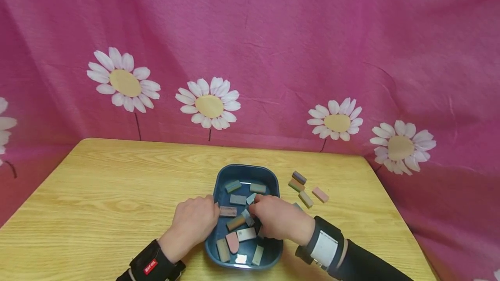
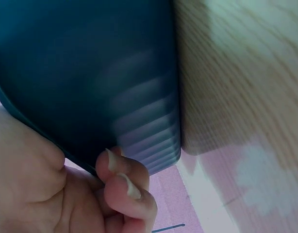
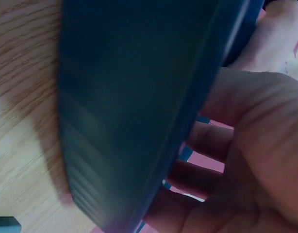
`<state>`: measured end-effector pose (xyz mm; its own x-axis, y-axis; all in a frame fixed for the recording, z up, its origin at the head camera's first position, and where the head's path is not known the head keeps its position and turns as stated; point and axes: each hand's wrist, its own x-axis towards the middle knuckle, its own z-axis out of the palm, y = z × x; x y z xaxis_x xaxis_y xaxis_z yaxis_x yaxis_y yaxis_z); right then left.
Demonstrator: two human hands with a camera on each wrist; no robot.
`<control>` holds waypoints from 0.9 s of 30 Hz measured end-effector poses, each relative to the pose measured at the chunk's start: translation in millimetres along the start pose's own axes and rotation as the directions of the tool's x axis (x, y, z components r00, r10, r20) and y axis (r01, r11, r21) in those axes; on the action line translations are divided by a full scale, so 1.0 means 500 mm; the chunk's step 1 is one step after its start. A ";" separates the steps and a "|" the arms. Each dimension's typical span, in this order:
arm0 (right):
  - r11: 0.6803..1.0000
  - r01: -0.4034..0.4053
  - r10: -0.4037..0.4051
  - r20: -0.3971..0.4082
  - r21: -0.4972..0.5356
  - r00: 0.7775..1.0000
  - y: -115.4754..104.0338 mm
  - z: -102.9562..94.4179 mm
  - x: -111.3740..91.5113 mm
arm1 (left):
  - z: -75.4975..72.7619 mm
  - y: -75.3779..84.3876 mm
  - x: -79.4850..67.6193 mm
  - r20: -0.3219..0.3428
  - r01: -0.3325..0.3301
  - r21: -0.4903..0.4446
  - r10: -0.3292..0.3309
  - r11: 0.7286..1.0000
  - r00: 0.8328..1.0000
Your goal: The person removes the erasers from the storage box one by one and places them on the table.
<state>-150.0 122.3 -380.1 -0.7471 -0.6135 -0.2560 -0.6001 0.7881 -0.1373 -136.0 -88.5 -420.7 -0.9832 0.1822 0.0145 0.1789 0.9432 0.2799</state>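
Note:
A dark blue plastic basin [image 1: 211, 246] stands on the table, holding several small oblong blocks in muted colours. My left hand [image 1: 195, 220] grips its left rim; in the left wrist view the fingertips [image 2: 121, 191] curl at the basin's edge. Over the basin's right side, my right hand [image 1: 279, 218] reaches in with fingers bent down. By its fingertips lies a light blue block [image 1: 251, 198], and a grey-blue block [image 1: 248, 217] sits just below. In the right wrist view the basin wall [image 3: 124, 107] hides the fingertips, so I cannot tell whether they pinch a block.
Right of the basin, several loose blocks lie on the wooden table [image 1: 117, 185], among them a pink block [image 1: 320, 194], a dark block [image 1: 299, 177] and a beige block [image 1: 306, 199]. A pink cloth [image 1: 265, 55] with daisies hangs behind the table's far edge.

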 end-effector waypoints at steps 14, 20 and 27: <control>0.999 -0.033 0.033 -0.021 -0.037 0.999 -0.007 0.018 -0.001 | 0.003 0.003 0.000 0.017 0.015 0.002 -0.015 1.000 1.000; 1.000 -0.029 0.028 -0.113 -0.001 0.993 -0.001 -0.013 -0.017 | 0.003 0.003 -0.001 0.018 0.018 -0.002 -0.018 1.000 1.000; 0.996 -0.082 0.075 -0.250 -0.019 0.965 0.027 -0.066 -0.068 | 0.006 0.002 0.002 0.027 0.032 0.000 -0.032 0.999 0.999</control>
<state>-142.0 152.2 -341.4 -0.8375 -0.5461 -0.0182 -0.5421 0.8346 -0.0978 -136.4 -86.6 -423.0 -0.9870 0.1592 -0.0209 0.1471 0.9487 0.2798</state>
